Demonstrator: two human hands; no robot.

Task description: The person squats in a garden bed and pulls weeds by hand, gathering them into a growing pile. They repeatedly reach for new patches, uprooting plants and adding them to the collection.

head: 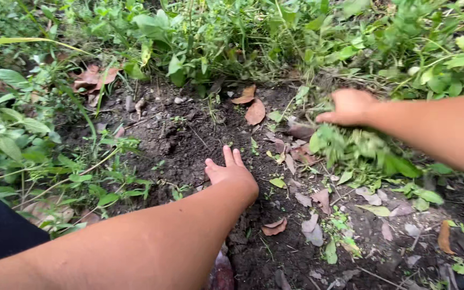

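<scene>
My left hand lies flat, fingers apart, on a patch of dark bare soil in the middle of the view. My right hand is closed around a bunch of green weeds that hangs below it, blurred, at the right side of the patch. Both forearms reach in from the bottom left and the right edge.
Dense green plants ring the soil at the back, left and right. Dry brown leaves and small stones lie scattered on the ground, more of them at the lower right. A dark cloth shows at the left edge.
</scene>
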